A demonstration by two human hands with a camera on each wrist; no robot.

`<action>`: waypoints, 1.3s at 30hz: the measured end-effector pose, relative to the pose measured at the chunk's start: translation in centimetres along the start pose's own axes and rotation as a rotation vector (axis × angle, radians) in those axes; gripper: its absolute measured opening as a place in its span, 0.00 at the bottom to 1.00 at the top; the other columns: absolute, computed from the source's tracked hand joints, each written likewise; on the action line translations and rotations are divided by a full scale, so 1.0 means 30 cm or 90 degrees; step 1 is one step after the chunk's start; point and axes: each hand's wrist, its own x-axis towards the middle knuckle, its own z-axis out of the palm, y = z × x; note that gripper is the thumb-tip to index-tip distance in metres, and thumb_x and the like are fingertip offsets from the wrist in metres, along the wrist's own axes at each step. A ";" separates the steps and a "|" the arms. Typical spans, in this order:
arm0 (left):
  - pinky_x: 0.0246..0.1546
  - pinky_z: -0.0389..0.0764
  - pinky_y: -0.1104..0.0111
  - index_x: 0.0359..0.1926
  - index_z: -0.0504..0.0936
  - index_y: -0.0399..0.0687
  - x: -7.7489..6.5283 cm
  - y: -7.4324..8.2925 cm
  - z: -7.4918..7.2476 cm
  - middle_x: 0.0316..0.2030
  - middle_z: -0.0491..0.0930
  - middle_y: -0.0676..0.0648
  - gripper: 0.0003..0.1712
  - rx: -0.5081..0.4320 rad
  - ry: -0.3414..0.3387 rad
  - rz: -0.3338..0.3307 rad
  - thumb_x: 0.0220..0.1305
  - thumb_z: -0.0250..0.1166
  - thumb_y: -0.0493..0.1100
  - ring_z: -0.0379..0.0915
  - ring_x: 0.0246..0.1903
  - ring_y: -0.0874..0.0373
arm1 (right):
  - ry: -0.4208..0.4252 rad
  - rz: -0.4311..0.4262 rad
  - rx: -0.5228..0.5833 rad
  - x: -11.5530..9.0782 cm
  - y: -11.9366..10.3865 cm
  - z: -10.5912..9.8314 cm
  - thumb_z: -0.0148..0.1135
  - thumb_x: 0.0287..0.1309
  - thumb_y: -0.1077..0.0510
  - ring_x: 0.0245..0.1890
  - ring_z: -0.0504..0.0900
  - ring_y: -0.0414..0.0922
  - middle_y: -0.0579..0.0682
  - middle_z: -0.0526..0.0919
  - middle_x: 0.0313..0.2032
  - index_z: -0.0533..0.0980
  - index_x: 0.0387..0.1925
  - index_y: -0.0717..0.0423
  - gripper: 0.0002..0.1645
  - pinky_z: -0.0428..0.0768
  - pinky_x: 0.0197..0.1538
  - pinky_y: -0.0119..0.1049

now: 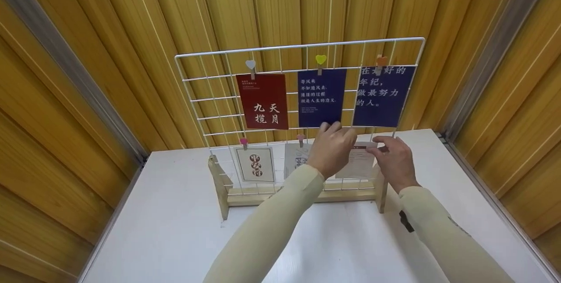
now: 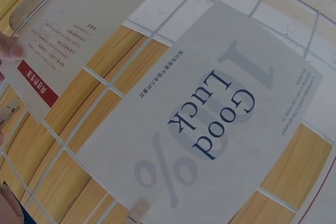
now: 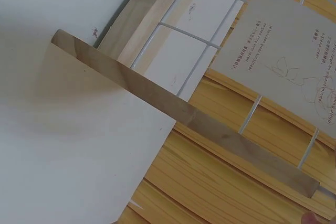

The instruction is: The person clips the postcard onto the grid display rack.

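My right hand pinches the top right corner of a pale card between thumb and fingers. That card has a red strip and lies against a white wire grid. At the card's top, my left hand has curled fingers around a small wooden clip, mostly cut off by the left wrist view's edge. Beside it hangs a grey "Good Luck" card, partly behind the left hand in the head view. A fingertip shows at the right wrist view's lower edge.
Above hang a red card, a blue card and another blue card on heart clips. A cream card hangs lower left. The grid stands in a wooden base on a white table, before wood-patterned walls.
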 end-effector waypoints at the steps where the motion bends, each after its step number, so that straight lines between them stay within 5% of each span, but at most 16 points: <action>1: 0.42 0.69 0.66 0.37 0.79 0.53 0.002 0.000 -0.001 0.33 0.86 0.56 0.02 -0.001 -0.003 0.000 0.68 0.63 0.39 0.72 0.36 0.61 | 0.001 0.001 -0.001 0.001 -0.001 0.000 0.71 0.56 0.64 0.38 0.85 0.58 0.62 0.85 0.43 0.80 0.46 0.65 0.16 0.60 0.68 0.55; 9: 0.44 0.68 0.66 0.38 0.80 0.52 0.025 0.001 -0.006 0.35 0.86 0.57 0.05 -0.023 -0.031 -0.002 0.66 0.64 0.36 0.71 0.37 0.61 | -0.005 0.039 -0.009 0.006 -0.019 -0.007 0.69 0.58 0.64 0.41 0.83 0.57 0.61 0.83 0.44 0.80 0.49 0.65 0.16 0.81 0.46 0.52; 18: 0.42 0.71 0.69 0.48 0.79 0.51 0.042 0.000 -0.012 0.40 0.87 0.56 0.12 -0.016 -0.081 -0.007 0.65 0.64 0.35 0.74 0.39 0.61 | -0.002 0.026 -0.024 0.010 -0.027 -0.003 0.71 0.57 0.63 0.41 0.84 0.58 0.62 0.83 0.44 0.80 0.46 0.66 0.16 0.81 0.45 0.53; 25: 0.44 0.79 0.68 0.53 0.79 0.51 0.058 0.012 -0.011 0.45 0.86 0.55 0.16 -0.001 -0.086 0.006 0.65 0.64 0.34 0.79 0.42 0.61 | 0.000 0.026 -0.034 0.013 -0.021 -0.005 0.72 0.56 0.62 0.42 0.85 0.60 0.64 0.85 0.42 0.79 0.45 0.67 0.17 0.63 0.65 0.58; 31: 0.37 0.81 0.71 0.52 0.80 0.51 0.064 0.018 -0.006 0.40 0.87 0.54 0.16 -0.018 -0.102 0.006 0.65 0.64 0.33 0.82 0.34 0.62 | 0.000 0.035 -0.027 0.003 -0.021 -0.003 0.70 0.57 0.62 0.41 0.85 0.59 0.63 0.84 0.43 0.80 0.46 0.66 0.17 0.80 0.47 0.54; 39: 0.29 0.81 0.71 0.50 0.82 0.51 0.077 0.016 -0.002 0.37 0.87 0.53 0.15 -0.026 -0.122 0.006 0.64 0.64 0.33 0.80 0.24 0.62 | 0.011 0.041 -0.020 -0.003 -0.019 0.004 0.72 0.56 0.62 0.39 0.85 0.58 0.62 0.85 0.44 0.81 0.46 0.65 0.16 0.82 0.44 0.52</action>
